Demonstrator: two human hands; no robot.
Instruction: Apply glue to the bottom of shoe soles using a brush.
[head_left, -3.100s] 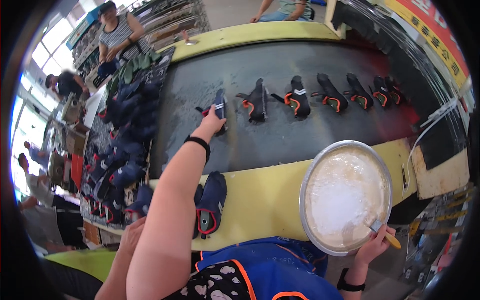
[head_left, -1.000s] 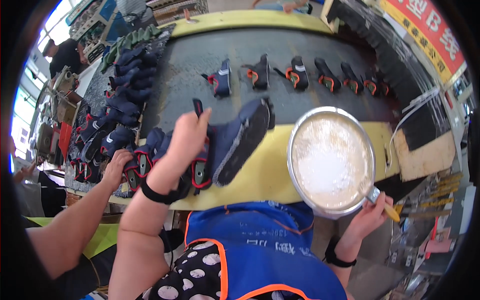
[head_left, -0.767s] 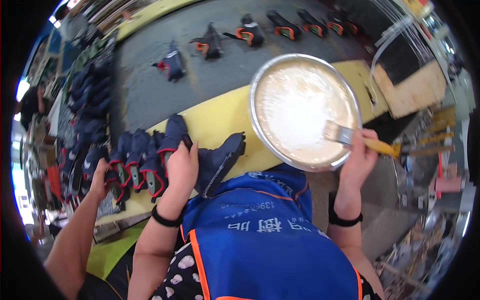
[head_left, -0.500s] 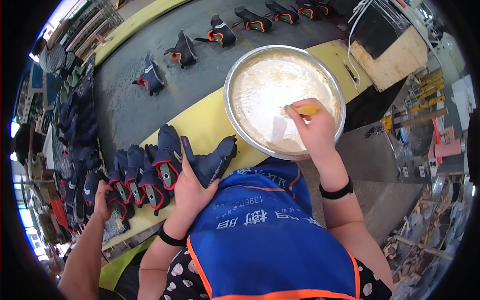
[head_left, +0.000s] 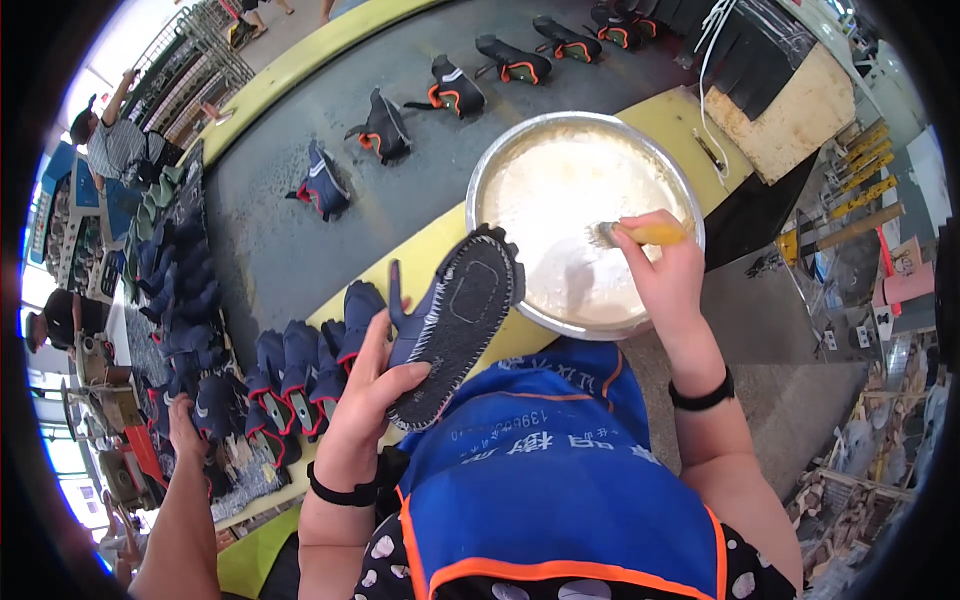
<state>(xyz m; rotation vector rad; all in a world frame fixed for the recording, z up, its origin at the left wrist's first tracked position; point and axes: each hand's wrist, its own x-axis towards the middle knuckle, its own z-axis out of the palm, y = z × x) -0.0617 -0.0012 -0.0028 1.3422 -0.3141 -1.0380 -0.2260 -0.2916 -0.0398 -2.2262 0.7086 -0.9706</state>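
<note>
My left hand (head_left: 362, 405) is closed around a dark navy shoe upper (head_left: 465, 315). Its flat black underside is turned up, edged with pale stitching, and the thumb presses on its near end. Pinched in my right hand (head_left: 668, 280) is a brush (head_left: 652, 234) with a yellow handle. Its bristles are over the white liquid (head_left: 560, 195) in a wide metal bowl (head_left: 477, 185); whether they touch it I cannot tell. The shoe's far end is beside the bowl's left rim.
More navy shoe uppers (head_left: 300, 365) are crowded left of my left hand, where another person's hand (head_left: 187, 432) touches them. A row of shoe uppers (head_left: 384, 128) lies along the dark grey belt (head_left: 265, 200). The bowl sits on a yellow ledge (head_left: 690, 130).
My left hand has lifted the shoe upper and turned it so its underside shows. My right hand still holds the brush over the bowl, with little shift. The view has moved slightly.
</note>
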